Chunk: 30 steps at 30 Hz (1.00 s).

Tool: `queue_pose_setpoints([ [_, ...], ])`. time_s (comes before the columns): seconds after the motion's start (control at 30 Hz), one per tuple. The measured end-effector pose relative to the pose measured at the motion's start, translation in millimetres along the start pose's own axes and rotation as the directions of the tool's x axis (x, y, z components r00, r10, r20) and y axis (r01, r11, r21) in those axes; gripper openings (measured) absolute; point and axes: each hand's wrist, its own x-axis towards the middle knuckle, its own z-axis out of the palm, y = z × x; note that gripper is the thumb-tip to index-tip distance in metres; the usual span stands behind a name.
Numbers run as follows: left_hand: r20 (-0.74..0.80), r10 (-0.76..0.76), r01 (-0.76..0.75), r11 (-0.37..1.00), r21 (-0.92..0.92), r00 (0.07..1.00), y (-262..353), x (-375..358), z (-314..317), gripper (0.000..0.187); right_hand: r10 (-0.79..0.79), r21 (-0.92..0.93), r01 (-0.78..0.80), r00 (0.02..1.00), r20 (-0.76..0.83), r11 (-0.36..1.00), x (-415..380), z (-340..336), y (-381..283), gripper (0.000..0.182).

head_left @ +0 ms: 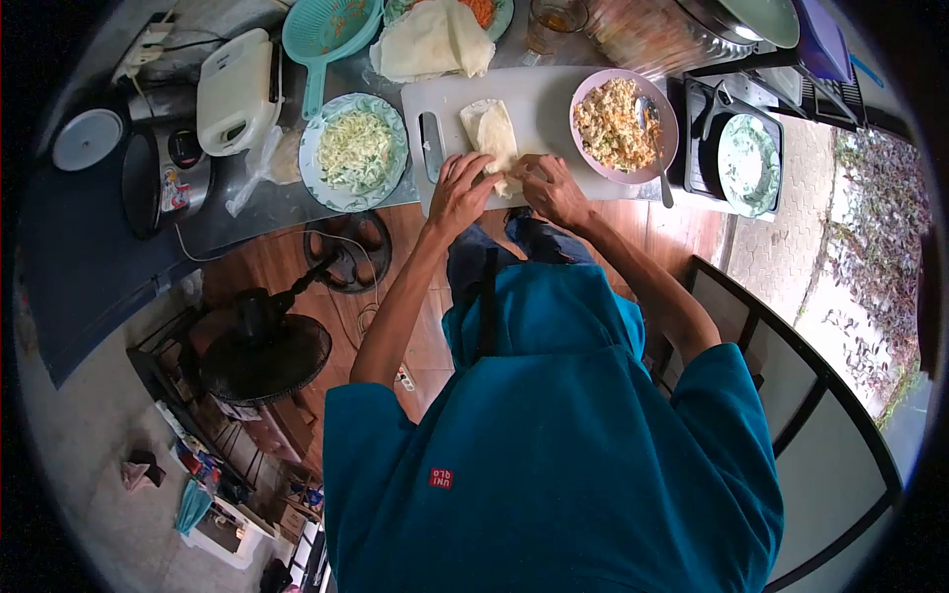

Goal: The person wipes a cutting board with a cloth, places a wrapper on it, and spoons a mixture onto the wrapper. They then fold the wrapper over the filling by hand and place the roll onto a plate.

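Note:
A pale, thin spring roll wrapper, partly folded into a narrow strip, lies on the white cutting board. At its near end, my left hand has its fingers bent down onto the wrapper. My right hand is curled beside it, fingertips pressed together on the same end. Whatever is inside the fold is hidden. To the right on the board sits a pink bowl of chopped filling, with a spoon resting in it. A stack of wrappers lies beyond the board.
Left of the board stands a plate of shredded cabbage. Behind it are a green colander and a white sandwich maker. A glass stands at the back. On the right, a plate rests over a stove. Below is a fan.

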Motion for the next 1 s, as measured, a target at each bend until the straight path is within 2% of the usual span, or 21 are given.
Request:
queue_pose_setpoints([
  [0.07,-0.019,-0.014,0.014,0.999,-0.030,1.000,0,0,0,0.027,-0.017,-0.086,0.019,1.000,0.016,0.996,2,0,-1,0.032],
  [0.3,-0.054,-0.035,0.032,0.998,-0.056,0.998,1,-4,-3,0.026,-0.035,-0.044,0.033,0.998,-0.045,0.999,9,1,-3,0.026],
  [0.43,-0.066,0.009,-0.011,0.999,-0.030,0.998,-2,-12,-3,0.023,-0.075,-0.071,0.073,0.997,-0.031,0.995,10,0,0,0.020],
  [0.57,-0.080,-0.035,0.029,0.997,-0.075,0.996,0,-16,-5,0.022,-0.112,-0.109,0.116,0.993,0.042,0.987,12,-1,-1,0.021],
  [0.73,-0.066,-0.085,0.077,0.992,-0.104,0.994,0,-21,-5,0.021,-0.191,-0.135,0.197,0.980,0.056,0.971,15,3,4,0.022],
  [0.83,-0.035,-0.091,0.086,0.987,-0.133,0.995,-1,-25,-4,0.024,-0.215,-0.148,0.224,0.974,0.073,0.963,19,3,5,0.023],
  [1.0,-0.011,-0.078,0.077,0.997,-0.028,0.997,-2,-20,-6,0.036,-0.262,-0.158,0.277,0.959,0.107,0.948,24,-2,5,0.026],
])
